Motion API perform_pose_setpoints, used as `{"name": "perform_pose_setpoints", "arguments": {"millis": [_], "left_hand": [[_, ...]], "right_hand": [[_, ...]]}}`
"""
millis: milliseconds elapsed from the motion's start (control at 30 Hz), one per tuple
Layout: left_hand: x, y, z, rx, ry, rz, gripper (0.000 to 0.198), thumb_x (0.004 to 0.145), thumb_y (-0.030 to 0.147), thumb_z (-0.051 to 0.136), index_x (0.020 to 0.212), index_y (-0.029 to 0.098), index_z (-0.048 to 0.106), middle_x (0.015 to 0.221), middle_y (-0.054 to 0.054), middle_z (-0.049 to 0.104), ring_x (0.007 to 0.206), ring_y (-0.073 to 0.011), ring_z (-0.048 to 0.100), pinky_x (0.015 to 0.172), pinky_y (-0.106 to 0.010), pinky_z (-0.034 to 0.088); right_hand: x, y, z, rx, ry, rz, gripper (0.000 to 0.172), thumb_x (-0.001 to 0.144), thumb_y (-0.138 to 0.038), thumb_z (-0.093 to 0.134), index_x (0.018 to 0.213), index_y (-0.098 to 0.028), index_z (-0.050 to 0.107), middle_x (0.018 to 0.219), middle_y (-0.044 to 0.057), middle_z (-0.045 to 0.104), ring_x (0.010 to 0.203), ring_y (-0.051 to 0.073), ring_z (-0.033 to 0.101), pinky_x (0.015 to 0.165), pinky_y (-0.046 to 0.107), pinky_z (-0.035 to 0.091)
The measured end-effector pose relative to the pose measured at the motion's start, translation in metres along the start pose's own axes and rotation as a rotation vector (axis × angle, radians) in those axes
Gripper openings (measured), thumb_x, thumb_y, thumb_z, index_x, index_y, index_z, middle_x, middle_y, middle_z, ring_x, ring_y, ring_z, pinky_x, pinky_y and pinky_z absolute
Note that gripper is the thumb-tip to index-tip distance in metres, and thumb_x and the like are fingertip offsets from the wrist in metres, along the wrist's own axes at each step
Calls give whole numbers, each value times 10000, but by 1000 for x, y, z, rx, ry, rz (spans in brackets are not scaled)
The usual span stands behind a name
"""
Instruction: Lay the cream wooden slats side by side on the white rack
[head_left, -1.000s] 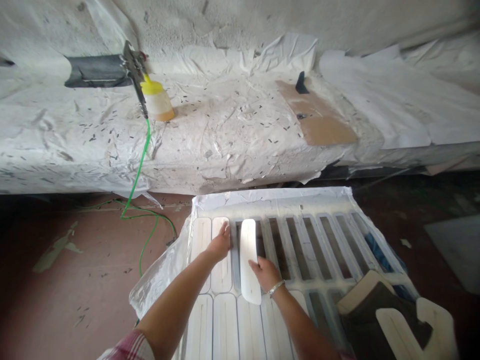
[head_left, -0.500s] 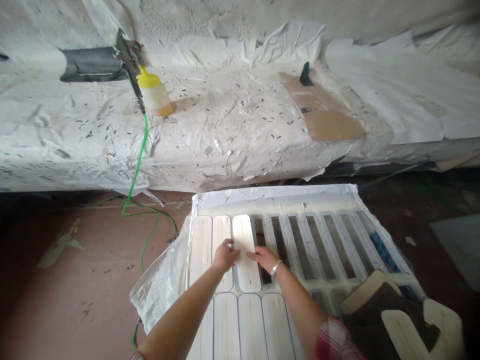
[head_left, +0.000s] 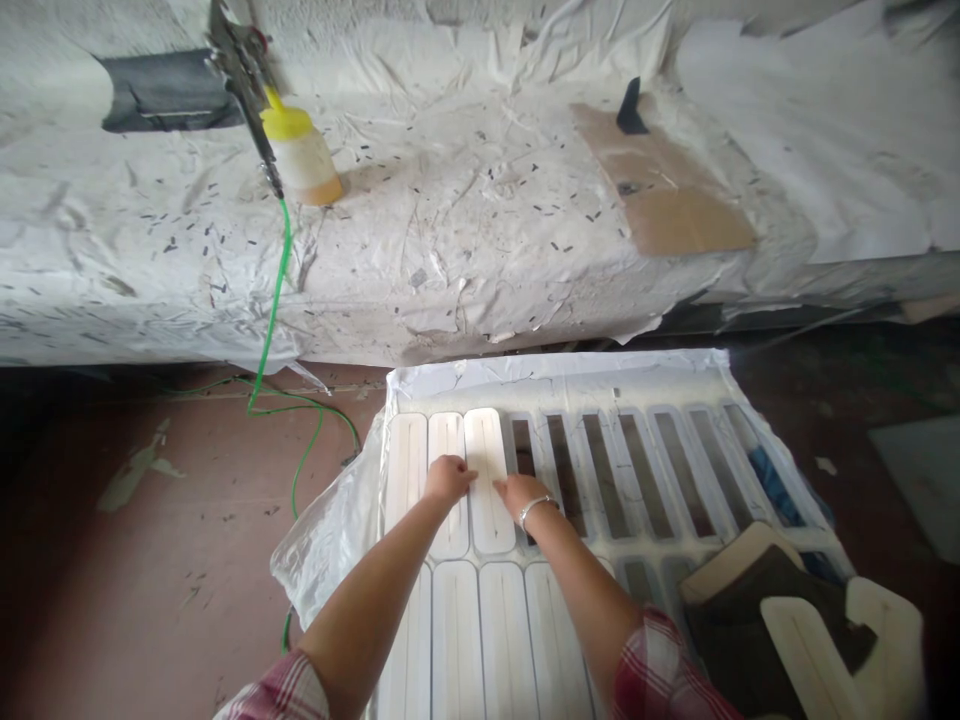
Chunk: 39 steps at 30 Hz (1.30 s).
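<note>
A long cream panel with rounded ends (head_left: 489, 520) lies over the third slot of the frame's far row, beside two like panels. At its left edge my left hand (head_left: 448, 478) is closed, thumb and fingertips on that edge. My right hand (head_left: 523, 495), a bracelet at its wrist, is also closed, its fingertips on the panel's right side. Beneath both hands the white-covered slotted frame (head_left: 555, 385) holds a second row of panels, one of them a near panel (head_left: 457, 640) below my left hand.
Loose cream panels (head_left: 806, 650) lie with a dark sheet (head_left: 739, 620) on the frame's right. Bare slots (head_left: 600, 460) run right of my hands. On the paper-covered ledge stand a spray gun (head_left: 244, 90) with yellow-capped cup (head_left: 304, 160), a green hose (head_left: 277, 290) and cardboard (head_left: 675, 200).
The panel between my hands now sits lined up with its neighbours over its slot; before, it was slightly askew. My hands stay at its sides. The view has tilted down slightly.
</note>
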<state>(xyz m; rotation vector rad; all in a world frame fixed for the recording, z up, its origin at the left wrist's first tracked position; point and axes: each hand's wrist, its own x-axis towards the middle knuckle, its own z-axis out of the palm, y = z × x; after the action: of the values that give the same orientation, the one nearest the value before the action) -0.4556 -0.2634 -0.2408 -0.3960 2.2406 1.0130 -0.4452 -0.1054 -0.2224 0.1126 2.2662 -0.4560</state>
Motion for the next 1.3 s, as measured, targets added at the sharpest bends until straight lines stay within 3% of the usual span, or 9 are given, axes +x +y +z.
{"name": "perform_pose_setpoints", "arguments": {"millis": [133, 300, 467, 767, 933, 1067, 1167, 1233, 1300], "left_hand": [[-3, 7, -5, 64, -16, -28, 174, 730, 279, 584, 618, 148, 555, 543, -13, 593, 499, -113, 542, 496, -219, 406], [0, 16, -10, 118, -78, -64, 162, 724, 242, 601, 614, 129, 561, 559, -33, 608, 549, -129, 572, 543, -236, 436], [7, 12, -12, 79, -153, -95, 154, 755, 259, 594, 710, 114, 567, 620, -42, 637, 570, -122, 601, 565, -227, 469], [-3, 13, -11, 207, -71, -33, 132, 739, 248, 564, 667, 137, 560, 608, -41, 615, 589, -130, 570, 560, -229, 426], [-4, 23, -13, 359, -45, -2, 133, 730, 248, 584, 697, 120, 595, 762, -107, 636, 717, -200, 603, 615, -267, 455], [-11, 28, -10, 552, 1, 103, 245, 780, 283, 557, 885, 73, 625, 885, -185, 618, 847, -306, 590, 704, -390, 470], [-15, 21, -1, 678, 50, 333, 515, 795, 330, 579, 1248, 111, 473, 1259, -179, 478, 1206, -315, 393, 969, -455, 357], [-13, 12, 6, 818, 61, 468, 805, 738, 398, 647, 1397, 125, 274, 1463, -127, 200, 1354, -279, 128, 1100, -453, 172], [-9, 3, 11, 961, 67, 545, 979, 696, 496, 656, 1433, 104, 144, 1490, -82, 1, 1375, -252, -4, 1128, -441, 71]], "right_hand": [[0, -5, -8, -37, -62, 23, 414, 880, -382, 410, 1012, -74, 653, 978, 200, 625, 953, 301, 591, 788, 384, 437], [2, -5, -17, 38, -177, 64, 461, 887, -406, 383, 856, -45, 667, 590, 130, 614, 548, 200, 596, 654, 330, 457], [12, 9, -9, 183, -249, 32, 468, 870, -466, 405, 688, -95, 623, 607, 103, 624, 401, 138, 498, 484, 285, 427], [10, 10, -1, 165, -197, 0, 496, 861, -515, 434, 633, -110, 607, 593, 98, 620, 418, 147, 517, 530, 300, 436], [4, -5, -4, 20, -100, 36, 387, 849, -387, 488, 737, -62, 667, 606, 157, 615, 713, 247, 629, 730, 360, 460], [3, -11, -1, -29, -13, 74, 346, 825, -354, 524, 924, -62, 681, 881, 218, 638, 926, 305, 600, 767, 392, 460], [6, -8, -1, -26, 27, 77, 320, 807, -329, 548, 969, -87, 682, 1002, 212, 617, 977, 320, 580, 777, 394, 460], [8, -6, -1, -8, 40, 69, 352, 780, -365, 580, 966, -85, 683, 980, 210, 624, 952, 321, 588, 761, 384, 467], [8, -3, 2, 14, 63, 60, 404, 764, -417, 595, 970, -80, 679, 966, 212, 626, 937, 323, 592, 756, 384, 468]]}}
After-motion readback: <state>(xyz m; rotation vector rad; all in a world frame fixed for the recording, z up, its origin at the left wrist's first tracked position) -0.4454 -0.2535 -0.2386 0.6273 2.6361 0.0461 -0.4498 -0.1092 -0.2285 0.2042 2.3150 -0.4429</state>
